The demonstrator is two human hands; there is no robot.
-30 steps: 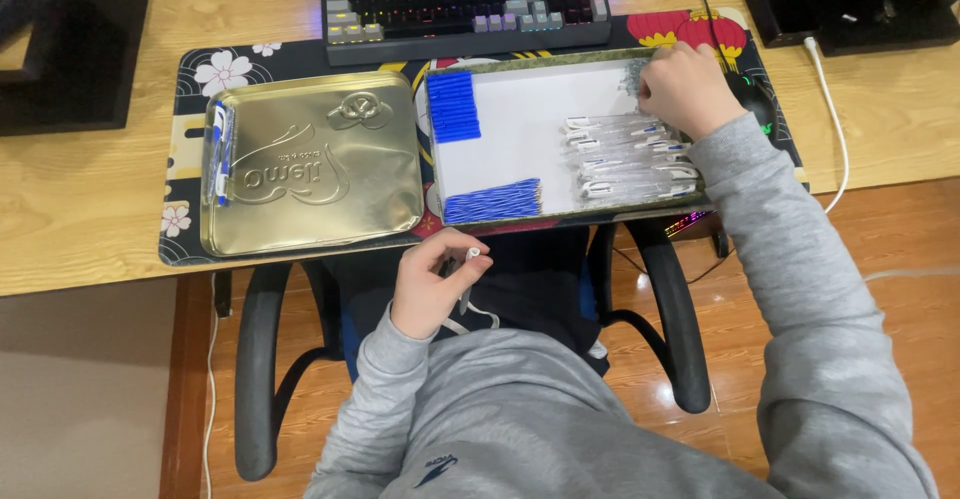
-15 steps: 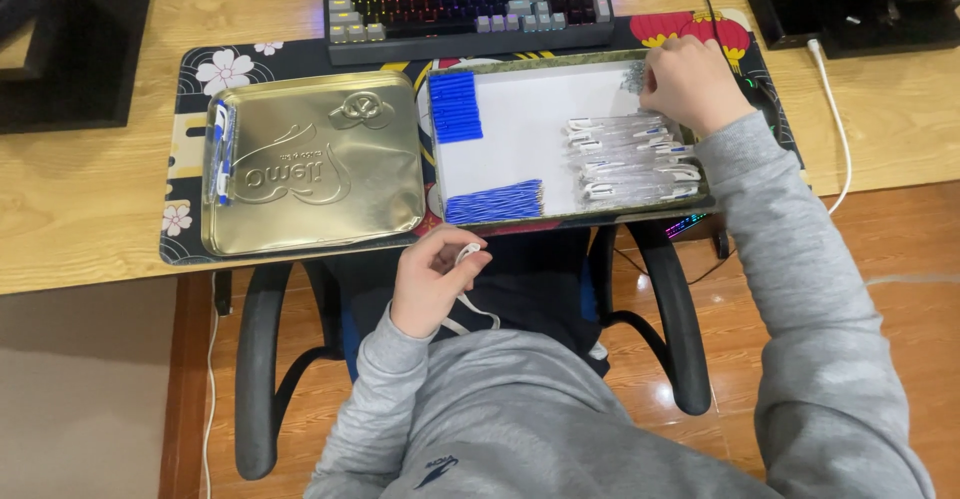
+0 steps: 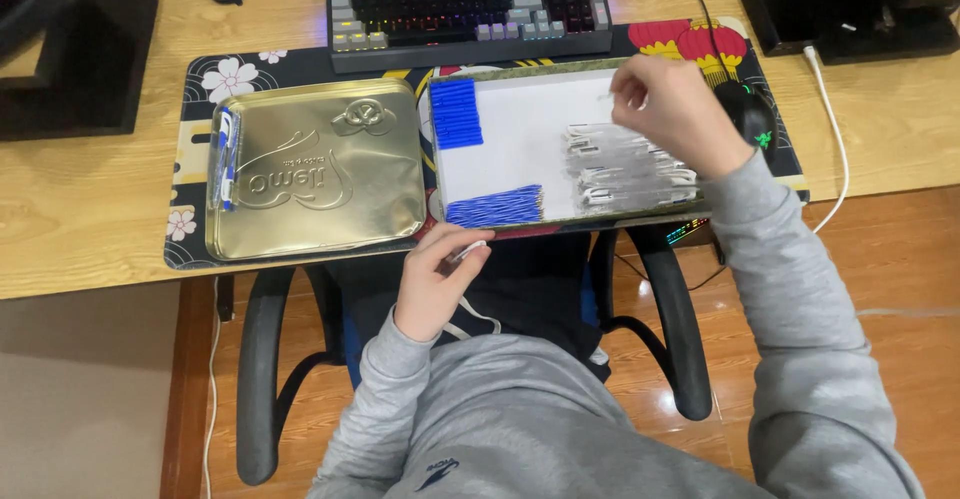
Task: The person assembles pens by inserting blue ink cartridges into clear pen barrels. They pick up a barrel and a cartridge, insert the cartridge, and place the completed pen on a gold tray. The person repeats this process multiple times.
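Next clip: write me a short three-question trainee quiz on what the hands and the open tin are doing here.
1. True or false: the left hand rests inside the white-lined open tin tray.
2. Which hand is raised over the row of clear plastic pen barrels?
3. What lies along the left edge of the embossed gold tin lid? A) blue-and-white pens B) scissors C) a phone

Key: 1 false, it holds a small white piece at the desk's front edge; 2 the right hand; 3 A.
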